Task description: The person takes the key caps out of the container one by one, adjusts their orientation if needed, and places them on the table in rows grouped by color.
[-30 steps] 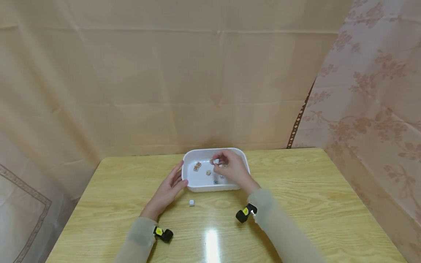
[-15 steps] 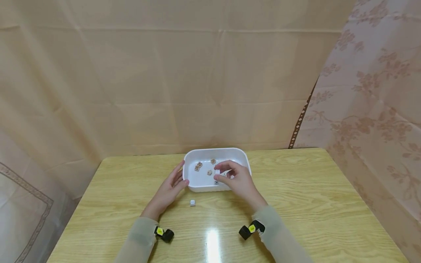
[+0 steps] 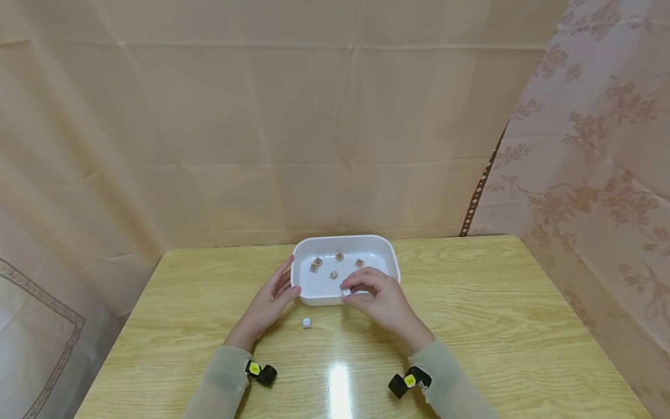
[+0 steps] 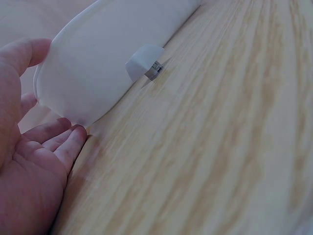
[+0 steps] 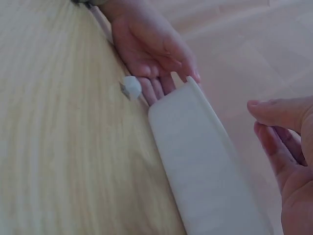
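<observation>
Left hand (image 3: 268, 299) touches the white tray (image 3: 314, 302), grip spread; a grey-based white block (image 3: 306, 322) sits on the counter (image 3: 209, 302) in front. Brown pieces (image 3: 339, 256) dot the tray, and by its near wall a tiny white piece (image 3: 346, 292) is pinched in the grip of the right hand (image 3: 385, 298), hiding the near-right corner.

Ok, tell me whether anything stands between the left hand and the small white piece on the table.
Nothing visible does: only bare tabletop lies between the left hand and the small white piece, outside the white tray.
</observation>
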A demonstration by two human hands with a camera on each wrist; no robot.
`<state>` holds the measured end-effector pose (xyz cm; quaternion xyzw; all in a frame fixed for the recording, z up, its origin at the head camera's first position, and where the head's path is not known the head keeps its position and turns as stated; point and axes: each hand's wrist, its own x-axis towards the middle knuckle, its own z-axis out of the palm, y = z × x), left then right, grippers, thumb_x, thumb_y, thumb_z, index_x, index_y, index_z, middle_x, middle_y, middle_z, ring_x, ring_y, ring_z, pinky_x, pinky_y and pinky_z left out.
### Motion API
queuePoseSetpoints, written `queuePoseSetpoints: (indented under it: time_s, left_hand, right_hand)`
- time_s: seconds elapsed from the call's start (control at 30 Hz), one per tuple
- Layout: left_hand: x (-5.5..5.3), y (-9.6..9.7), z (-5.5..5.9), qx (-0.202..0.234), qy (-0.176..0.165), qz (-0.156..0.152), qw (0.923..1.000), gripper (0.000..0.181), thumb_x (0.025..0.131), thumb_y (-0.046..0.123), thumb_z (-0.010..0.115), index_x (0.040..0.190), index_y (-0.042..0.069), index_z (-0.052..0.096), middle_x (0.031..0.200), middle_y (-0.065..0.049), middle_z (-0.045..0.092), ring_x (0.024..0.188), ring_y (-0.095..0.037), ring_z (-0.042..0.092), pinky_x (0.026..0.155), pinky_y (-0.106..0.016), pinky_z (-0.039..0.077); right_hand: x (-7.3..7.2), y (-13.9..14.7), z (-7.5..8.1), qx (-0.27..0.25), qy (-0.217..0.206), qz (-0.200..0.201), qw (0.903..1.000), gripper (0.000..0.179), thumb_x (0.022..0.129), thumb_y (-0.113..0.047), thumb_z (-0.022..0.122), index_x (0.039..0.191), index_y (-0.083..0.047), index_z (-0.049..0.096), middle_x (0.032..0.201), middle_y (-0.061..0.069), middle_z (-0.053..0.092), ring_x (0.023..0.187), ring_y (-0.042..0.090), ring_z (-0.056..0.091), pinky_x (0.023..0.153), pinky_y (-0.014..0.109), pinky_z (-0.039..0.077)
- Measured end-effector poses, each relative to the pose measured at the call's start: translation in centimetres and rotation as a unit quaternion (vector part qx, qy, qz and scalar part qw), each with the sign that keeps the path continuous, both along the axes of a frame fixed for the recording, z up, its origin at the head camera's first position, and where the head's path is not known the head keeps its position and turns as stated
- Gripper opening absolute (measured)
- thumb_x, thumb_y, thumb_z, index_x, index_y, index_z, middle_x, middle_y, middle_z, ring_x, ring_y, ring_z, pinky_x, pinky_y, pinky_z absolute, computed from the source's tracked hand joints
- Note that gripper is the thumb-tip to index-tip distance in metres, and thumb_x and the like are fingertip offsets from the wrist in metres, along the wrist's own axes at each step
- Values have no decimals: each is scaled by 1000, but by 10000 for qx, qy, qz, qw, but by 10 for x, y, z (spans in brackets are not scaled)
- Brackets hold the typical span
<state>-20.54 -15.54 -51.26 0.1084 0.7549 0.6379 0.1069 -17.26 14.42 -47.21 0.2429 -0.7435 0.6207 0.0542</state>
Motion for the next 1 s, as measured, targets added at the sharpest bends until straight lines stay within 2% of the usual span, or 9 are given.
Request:
queuePoseSetpoints:
  time_s: [0.1, 0.33, 0.47, 0.57, 0.73, 0.9, 1.0]
  left_hand:
    - [0, 1, 0, 3, -3, -16, 10000, 76, 111, 18, 67, 175, 30, 28, 176, -16, 34, 160, -34, 38, 126, -36, 39]
    - [-1, 0, -1, 5, 17, -18, 10000, 77, 111, 19, 68, 175, 31, 28, 176, -16, 32, 160, -35, 37, 127, -37, 36]
    - [-2, -1, -3, 17, 33, -32, 10000, 77, 111, 21, 69, 175, 32, 28, 176, -16, 32, 160, -34, 37, 127, -36, 37]
    - [-2, -1, -3, 27, 39, -38, 10000, 77, 111, 21, 69, 175, 31, 28, 176, -17, 33, 160, -34, 37, 126, -35, 37]
    - [-1, -1, -1, 16, 69, -32, 10000, 77, 111, 20, 69, 175, 30, 28, 175, -17, 34, 160, -34, 38, 126, -35, 38]
    - [-1, 0, 0, 32, 89, -50, 9999, 77, 111, 20, 68, 175, 29, 28, 175, -18, 35, 159, -35, 39, 125, -34, 39]
    - [-1, 0, -1, 57, 84, -55, 9999, 77, 111, 20, 69, 175, 29, 28, 174, -19, 36, 159, -36, 40, 124, -33, 40]
  right_hand:
    - [6, 1, -1, 11, -88, 82, 9999, 25, 86, 11, 87, 107, -3, 82, 110, 10, 76, 99, 20, 76, 92, 37, 67]
    - [17, -3, -2, 422, -294, 181, 9985, 23, 88, 0, 90, 108, -8, 82, 107, 4, 78, 95, 19, 77, 89, 34, 67]
    - [20, -6, -2, 794, -286, 162, 9963, 22, 88, -6, 92, 107, -14, 83, 103, -3, 79, 91, 19, 76, 82, 31, 66]
    - [22, -8, -4, 1062, -452, 269, 9930, 21, 88, -10, 92, 106, -17, 82, 98, -7, 77, 87, 14, 74, 76, 27, 64]
    - [24, -13, -8, 1032, -819, 504, 9900, 23, 88, -7, 91, 108, -13, 81, 98, -4, 77, 85, 11, 73, 76, 27, 65]
    - [26, -19, -12, 968, -778, 425, 9913, 24, 87, 0, 89, 107, -8, 80, 96, 1, 77, 82, 10, 72, 73, 25, 65]
    - [27, -23, -17, 1053, -774, 371, 9907, 22, 88, 0, 88, 107, -8, 80, 92, 2, 78, 77, 8, 71, 68, 24, 63]
